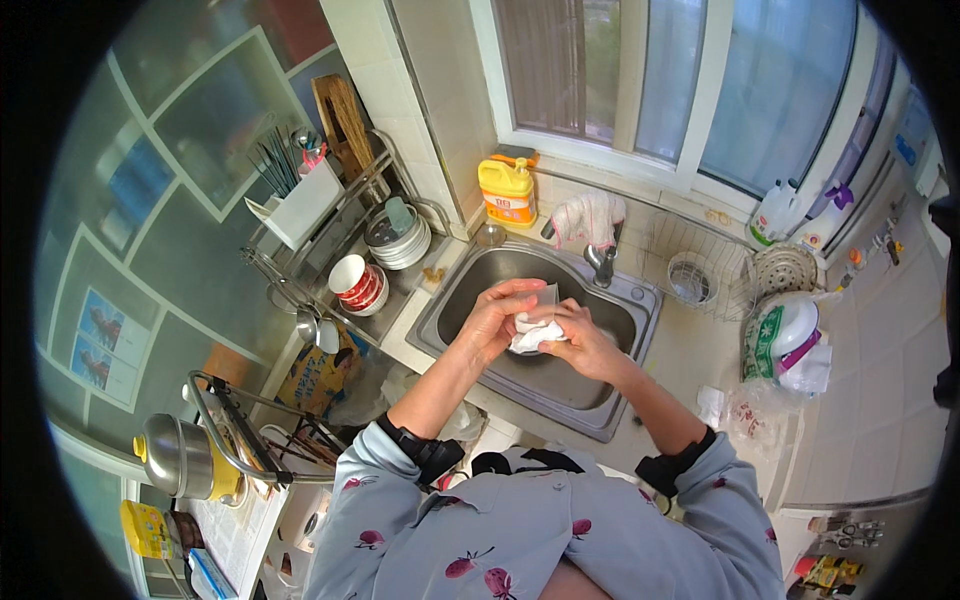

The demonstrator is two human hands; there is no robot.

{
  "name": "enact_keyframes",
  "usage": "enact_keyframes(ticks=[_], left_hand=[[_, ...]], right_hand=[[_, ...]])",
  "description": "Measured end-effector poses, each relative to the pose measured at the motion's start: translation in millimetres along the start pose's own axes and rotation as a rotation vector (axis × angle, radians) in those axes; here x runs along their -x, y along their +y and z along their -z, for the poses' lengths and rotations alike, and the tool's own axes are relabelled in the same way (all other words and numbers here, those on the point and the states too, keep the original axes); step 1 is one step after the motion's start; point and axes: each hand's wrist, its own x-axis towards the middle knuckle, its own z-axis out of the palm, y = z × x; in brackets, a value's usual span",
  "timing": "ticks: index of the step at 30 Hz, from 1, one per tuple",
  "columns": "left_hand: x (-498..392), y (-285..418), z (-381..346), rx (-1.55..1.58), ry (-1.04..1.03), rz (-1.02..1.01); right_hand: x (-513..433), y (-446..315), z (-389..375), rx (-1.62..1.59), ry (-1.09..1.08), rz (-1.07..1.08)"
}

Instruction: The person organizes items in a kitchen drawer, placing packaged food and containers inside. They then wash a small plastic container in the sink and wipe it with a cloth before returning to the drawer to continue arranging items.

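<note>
Both my hands are raised over the stainless steel sink (pixel 555 386). My left hand (pixel 496 319) has its fingers and thumb around a clear, see-through cup or container (pixel 545 300). My right hand (pixel 589 341) pinches a crumpled white tissue or cloth (pixel 535 337) against the lower part of that clear piece. The fingertips of both hands are close together there. Behind them stands the faucet (pixel 602 266) at the sink's back edge, with a pink-edged white cloth (pixel 589 217) hanging over its upper part. What lies in the sink directly beneath my hands is hidden.
Left of the sink are stacked plates (pixel 401 244), red-and-white bowls (pixel 356 281) and a rack with chopsticks (pixel 281 169). A yellow jug (pixel 508 193) stands in the back corner. On the right are a wire basket (pixel 694 277), a steamer plate (pixel 784 270) and a bagged white bowl (pixel 793 330).
</note>
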Motion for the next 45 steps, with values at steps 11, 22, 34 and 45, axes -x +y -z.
enact_keyframes(ticks=[11,22,34,45], left_hand=[[1.0,3.8,-3.6,0.057,-0.039,0.033],[0.6,0.3,-6.9,-0.304,-0.257,-0.338],[-0.9,-9.4,-8.5,-0.429,-0.361,-0.573],[-7.8,1.4,-12.1,0.057,-0.113,0.018]], right_hand=[[-0.7,-4.5,19.4,0.562,-0.159,0.173],[6.7,12.7,11.6,-1.123,0.042,-0.385],[4.4,5.5,7.9,-1.411,0.244,-0.359],[-5.8,-7.2,25.4,0.325,-0.032,0.179]])
